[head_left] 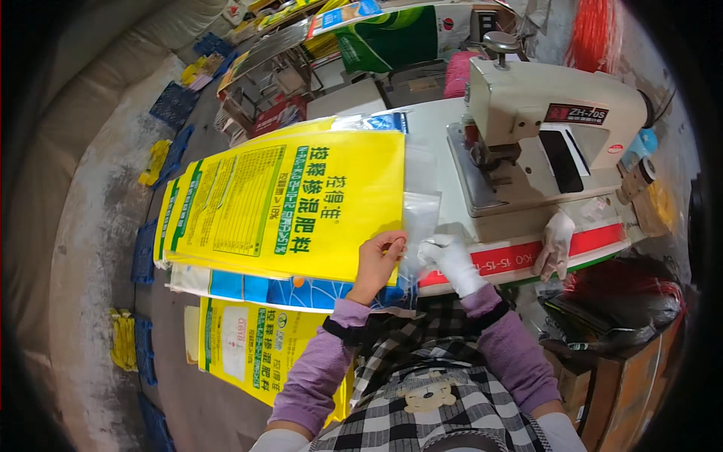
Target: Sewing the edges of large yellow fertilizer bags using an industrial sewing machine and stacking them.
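Note:
A stack of flat yellow woven bags (226,173) with green and black print lies on the table in front of me. A clear plastic liner (422,211) sticks out past the right edge of the top bag. My bare left hand (379,260) is closed in a pinch at that edge, near the bag's lower right corner. Just right of it, my right hand (450,260) in a white glove has its fingers curled on the liner's lower end. The fingertips of both hands are partly hidden.
A cream sewing machine (557,113) stands on the table at right, a phone (561,162) in its arm opening. A spare glove (556,245) hangs over the front edge. More yellow bags (290,339) lie below at left. Blue crates (147,248) line the left wall; cardboard boxes (625,392) stand lower right.

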Demonstrator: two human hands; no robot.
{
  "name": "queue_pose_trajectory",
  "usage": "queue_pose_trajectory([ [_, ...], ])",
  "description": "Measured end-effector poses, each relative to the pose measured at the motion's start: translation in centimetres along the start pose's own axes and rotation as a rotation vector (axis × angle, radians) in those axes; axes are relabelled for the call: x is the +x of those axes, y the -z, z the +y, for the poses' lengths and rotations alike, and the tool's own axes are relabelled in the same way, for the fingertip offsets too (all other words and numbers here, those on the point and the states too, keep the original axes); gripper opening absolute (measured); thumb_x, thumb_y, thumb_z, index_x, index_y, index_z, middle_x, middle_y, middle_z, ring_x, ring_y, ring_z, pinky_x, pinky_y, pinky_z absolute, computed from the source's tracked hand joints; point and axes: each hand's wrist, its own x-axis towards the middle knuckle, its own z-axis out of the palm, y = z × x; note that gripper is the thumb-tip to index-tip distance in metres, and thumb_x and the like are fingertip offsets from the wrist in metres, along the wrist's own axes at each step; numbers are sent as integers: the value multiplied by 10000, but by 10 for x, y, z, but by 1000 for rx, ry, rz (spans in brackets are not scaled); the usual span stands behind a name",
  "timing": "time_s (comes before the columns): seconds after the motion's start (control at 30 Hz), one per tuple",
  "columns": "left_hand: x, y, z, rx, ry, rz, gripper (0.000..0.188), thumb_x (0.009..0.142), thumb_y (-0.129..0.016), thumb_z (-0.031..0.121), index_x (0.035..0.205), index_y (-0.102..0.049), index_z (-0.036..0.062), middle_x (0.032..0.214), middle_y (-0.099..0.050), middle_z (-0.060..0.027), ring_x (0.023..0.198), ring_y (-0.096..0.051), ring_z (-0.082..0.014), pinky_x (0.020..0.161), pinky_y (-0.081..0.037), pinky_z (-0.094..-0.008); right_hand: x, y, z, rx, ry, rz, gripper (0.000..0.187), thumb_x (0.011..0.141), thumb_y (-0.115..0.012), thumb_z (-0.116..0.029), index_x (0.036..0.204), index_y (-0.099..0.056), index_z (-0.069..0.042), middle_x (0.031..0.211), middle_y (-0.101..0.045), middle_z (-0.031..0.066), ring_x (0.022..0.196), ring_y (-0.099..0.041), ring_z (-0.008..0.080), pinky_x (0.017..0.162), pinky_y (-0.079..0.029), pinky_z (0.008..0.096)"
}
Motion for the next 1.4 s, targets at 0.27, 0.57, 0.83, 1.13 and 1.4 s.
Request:
queue_pose_trajectory([
  [0.27, 14, 24, 17, -6, 142, -322, 94, 858, -672, 76, 916, -702, 8, 791, -670, -19, 676, -598, -82, 622, -479, -205, 16, -21, 1, 162, 168, 100, 308, 877, -694, -269, 1011, -702, 8, 814, -673, 24, 728, -585, 95, 632, -455, 238],
  [0.57, -14, 36, 30, -294, -10, 230, 90, 858, -685, 48, 933, -688, -1, 857, -671, -22, 789, -594, -90, 764, -470, -234, -28, 5, -60, 1000, 282, -210, 625, 984, -458, -444, 1382, -392, 33, 1376, -470, 198, 1263, -469, 263, 1085, -343, 365],
  [0.83, -15, 19, 13, -363, -74, 110, 79, 848, -668, -1, 923, -691, -9, 892, -672, -44, 867, -604, -119, 823, -464, -235, -36, -66, -30, -749, 238, 209, 536, 846, -707, -296, 1259, -521, -8, 1196, -617, 195, 1108, -612, 234, 901, -475, 305],
  [1.13, -23, 44, 24, 1204, -87, -51, 248, 868, -605, 63, 1101, -587, -22, 875, -676, -154, 890, -678, -234, 765, -521, -358, -15, -69, 2, -443, 602, 159, 136, 787, -724, -141, 865, -648, -59, 834, -675, 111, 779, -660, 270, 708, -508, 356],
  [1.4, -23, 62, 38, 387, -8, 3, 301, 930, -582, 191, 744, -606, -45, 599, -600, -113, 508, -582, -157, 495, -458, -315, -23, -64, 17, -747, 857, -19, 355, 804, -644, -110, 1158, -622, -106, 823, -629, 148, 757, -626, 340, 687, -504, 422],
])
